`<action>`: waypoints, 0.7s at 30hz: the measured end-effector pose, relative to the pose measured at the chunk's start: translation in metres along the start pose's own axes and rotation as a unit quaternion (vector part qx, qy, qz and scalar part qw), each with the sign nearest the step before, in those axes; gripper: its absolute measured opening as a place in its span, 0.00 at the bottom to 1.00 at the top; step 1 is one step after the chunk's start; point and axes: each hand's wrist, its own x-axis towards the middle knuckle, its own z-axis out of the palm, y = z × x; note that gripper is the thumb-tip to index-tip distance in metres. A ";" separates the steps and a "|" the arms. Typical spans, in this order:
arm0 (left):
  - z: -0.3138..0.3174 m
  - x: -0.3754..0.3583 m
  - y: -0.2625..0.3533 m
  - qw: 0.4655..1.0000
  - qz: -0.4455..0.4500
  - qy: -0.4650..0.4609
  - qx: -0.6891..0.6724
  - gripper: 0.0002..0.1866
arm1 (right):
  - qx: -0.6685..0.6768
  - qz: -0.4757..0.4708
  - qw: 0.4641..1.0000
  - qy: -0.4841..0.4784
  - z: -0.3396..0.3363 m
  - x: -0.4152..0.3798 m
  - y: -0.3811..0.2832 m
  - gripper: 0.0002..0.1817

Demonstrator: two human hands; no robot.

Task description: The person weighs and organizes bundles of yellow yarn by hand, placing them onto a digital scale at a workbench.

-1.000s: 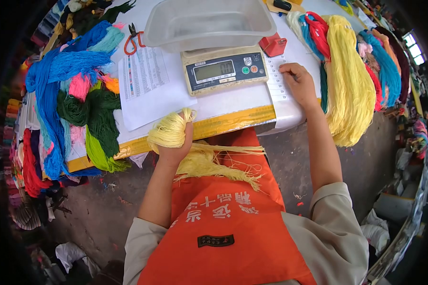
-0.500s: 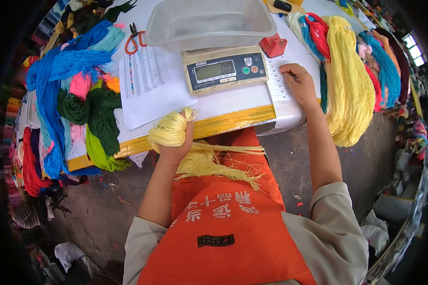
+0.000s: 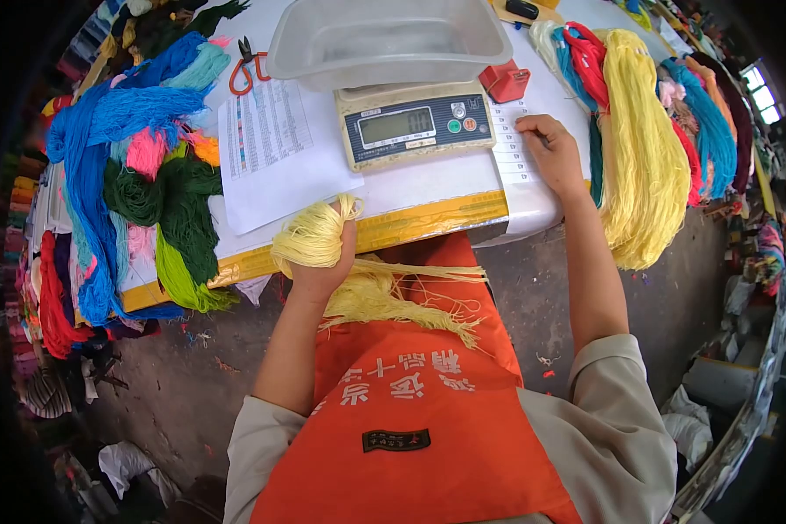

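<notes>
My left hand [image 3: 327, 266] is closed around a hank of pale yellow yarn [image 3: 310, 237] at the table's front edge. The yarn's loose tail [image 3: 393, 301] hangs over my orange apron. At the right, my right hand [image 3: 555, 153] rests on a strip of printed labels [image 3: 513, 144], its fingers pinched together at the strip's edge. Whatever lies between those fingers is too small to make out. Between and beyond my hands stands a digital scale [image 3: 415, 127] with a clear plastic tub [image 3: 389, 44] on top.
Blue, green and pink yarn hanks [image 3: 135, 131] are heaped at the left, near red-handled snips [image 3: 246, 70] and a printed sheet [image 3: 275, 157]. A red block-shaped object [image 3: 504, 81] sits beside the scale. More hanks, including a long yellow one [image 3: 642, 157], drape over the right edge.
Both hands have kept almost the same positions. The digits on the scale's display look clearer now.
</notes>
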 end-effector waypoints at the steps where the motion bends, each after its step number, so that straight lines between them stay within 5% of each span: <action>1: 0.000 0.000 0.000 1.000 -0.003 -0.002 0.001 0.12 | -0.002 -0.001 1.000 0.000 0.000 0.000 0.000 0.08; 21: 0.002 -0.002 -0.001 1.000 -0.004 0.002 0.017 0.12 | 0.011 0.041 0.999 0.013 -0.002 -0.003 -0.006 0.07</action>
